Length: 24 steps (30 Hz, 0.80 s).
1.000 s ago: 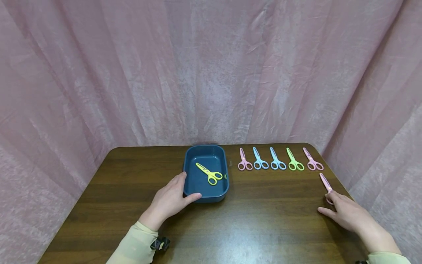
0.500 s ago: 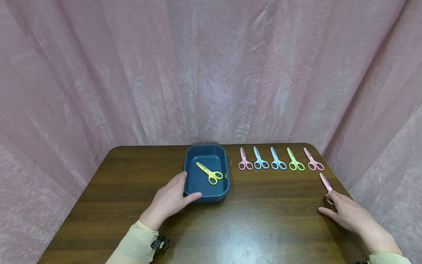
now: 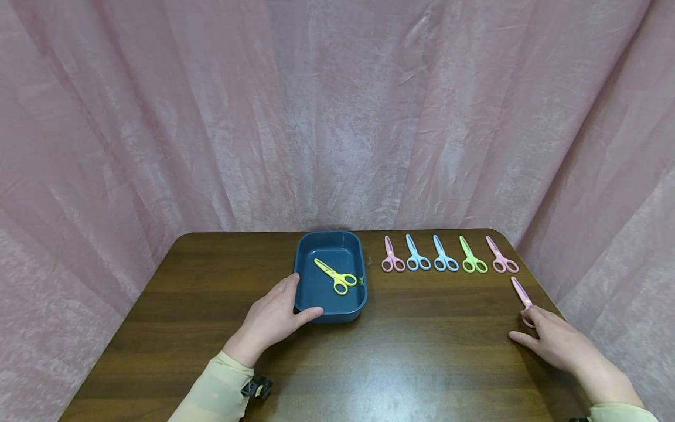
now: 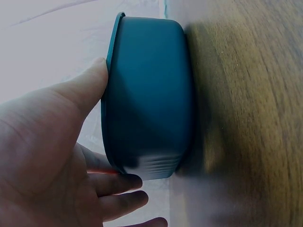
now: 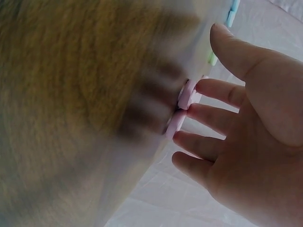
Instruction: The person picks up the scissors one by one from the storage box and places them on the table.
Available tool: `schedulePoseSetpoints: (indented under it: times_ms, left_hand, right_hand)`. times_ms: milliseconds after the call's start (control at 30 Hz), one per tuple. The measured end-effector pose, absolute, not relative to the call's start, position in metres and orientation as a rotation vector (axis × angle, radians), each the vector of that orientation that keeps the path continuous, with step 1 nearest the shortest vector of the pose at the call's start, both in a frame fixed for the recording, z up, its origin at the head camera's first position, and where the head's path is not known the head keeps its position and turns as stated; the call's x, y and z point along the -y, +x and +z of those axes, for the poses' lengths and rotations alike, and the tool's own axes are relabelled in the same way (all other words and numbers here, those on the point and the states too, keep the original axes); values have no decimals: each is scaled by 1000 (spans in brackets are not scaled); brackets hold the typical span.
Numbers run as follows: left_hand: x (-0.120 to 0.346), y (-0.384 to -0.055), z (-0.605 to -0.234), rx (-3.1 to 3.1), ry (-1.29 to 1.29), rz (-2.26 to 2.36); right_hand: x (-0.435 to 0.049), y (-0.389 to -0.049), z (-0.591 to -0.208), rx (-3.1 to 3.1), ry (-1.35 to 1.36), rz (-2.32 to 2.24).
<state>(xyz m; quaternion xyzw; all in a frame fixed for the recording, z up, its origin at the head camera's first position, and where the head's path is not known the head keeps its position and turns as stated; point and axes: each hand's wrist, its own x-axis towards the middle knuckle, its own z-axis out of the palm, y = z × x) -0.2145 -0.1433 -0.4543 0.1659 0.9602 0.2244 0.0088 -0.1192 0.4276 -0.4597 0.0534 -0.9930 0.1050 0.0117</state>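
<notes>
A dark blue rectangular dish stands on the table with yellow scissors lying inside it. My left hand rests against its near left corner, thumb on the near rim and fingers along the left side. In the left wrist view, the thumb touches the rim and the fingers extend past the wall. At the right, pink scissors lie with blades pointing away. My right hand touches their handle loops with outstretched fingertips, partly covering them. In the right wrist view, the thumb stands apart from the pink handles.
A row lies along the back right of the brown wooden table: pink scissors, two blue scissors, green scissors and another pink pair. Pink curtains hang behind and beside the table.
</notes>
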Motion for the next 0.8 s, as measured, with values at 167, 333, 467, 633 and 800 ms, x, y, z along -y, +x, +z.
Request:
schedulePoseSetpoints:
  times_ms: [167, 333, 467, 633, 800]
  left_hand:
    - [144, -215, -455, -3004, 528, 688]
    - [144, -215, -455, -3003, 531, 685]
    - [144, -216, -455, -3001, 528, 681]
    - [144, -215, -454, -3005, 530, 680]
    - [143, -214, -455, -3004, 517, 687]
  right_hand:
    - [-428, -120, -460, 3105, 164, 366]
    - [-428, -120, -460, 3087, 145, 388]
    - [-427, -119, -460, 3055, 141, 360]
    - [-427, -118, -461, 3018, 182, 323]
    - [-424, -118, -461, 3007, 223, 283]
